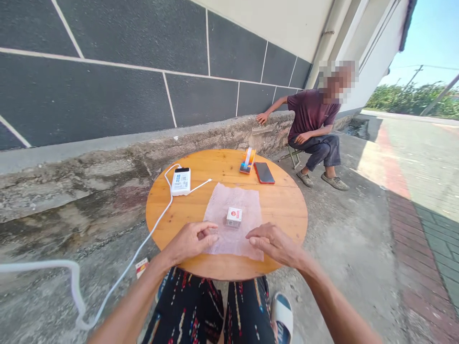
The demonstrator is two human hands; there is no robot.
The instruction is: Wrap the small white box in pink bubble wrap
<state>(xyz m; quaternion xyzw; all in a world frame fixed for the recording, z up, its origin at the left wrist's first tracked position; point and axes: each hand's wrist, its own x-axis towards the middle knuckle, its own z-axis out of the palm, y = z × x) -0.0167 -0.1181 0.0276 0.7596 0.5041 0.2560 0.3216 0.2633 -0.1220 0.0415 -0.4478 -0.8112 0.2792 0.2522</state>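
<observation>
A small white box with red print (234,217) sits near the middle of a pinkish translucent sheet of wrap (234,198), which lies flat on the round wooden table (290,200). My left hand (195,241) rests at the sheet's lower left edge, its fingers curled loosely with a gap to the thumb and nothing between them. On the sheet's right edge is my right hand (272,242), fingers and thumb apart, holding nothing. Neither hand touches the box.
A white power bank (181,181) with a cable stands on the table's left. An orange tape dispenser (247,161) and a red-edged phone (264,173) are at the back. A seated person (311,117) is beyond, beside the wall. A small box (142,268) lies on the ground.
</observation>
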